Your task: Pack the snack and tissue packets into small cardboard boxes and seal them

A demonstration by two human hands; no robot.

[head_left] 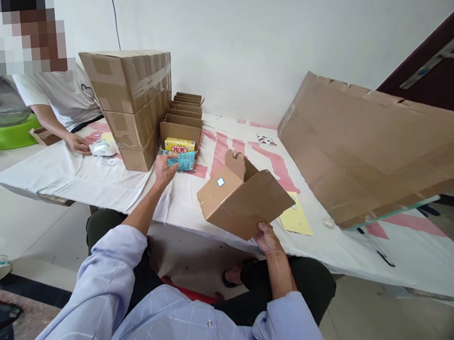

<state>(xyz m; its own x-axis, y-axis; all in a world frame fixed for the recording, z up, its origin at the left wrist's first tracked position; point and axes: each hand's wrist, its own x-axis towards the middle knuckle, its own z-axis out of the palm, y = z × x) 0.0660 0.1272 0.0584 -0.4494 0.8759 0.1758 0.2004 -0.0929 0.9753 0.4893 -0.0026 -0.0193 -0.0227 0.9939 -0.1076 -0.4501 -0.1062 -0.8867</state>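
Observation:
My right hand (269,239) grips the lower edge of an open cardboard box (249,205), thumb on its outer wall. The box is tilted above the table's front edge, its flaps up and a small blue-edged white label on one side. My left hand (165,169) is closed at the left end of a blue packet (186,160), its fingertips against the wrapper. Behind the packet stands a yellow carton (180,144) with red lettering, in front of the nearest open cardboard box (180,129) in a row. Whether the carton rests inside that box is hard to see.
Taped cardboard boxes (127,104) are stacked left of the row. A co-worker's hand (79,144) touches a white packet (103,148). At right a large cardboard sheet (383,152) leans over the table. Yellow paper (298,218) and a pen (376,247) lie on the white cloth (235,130).

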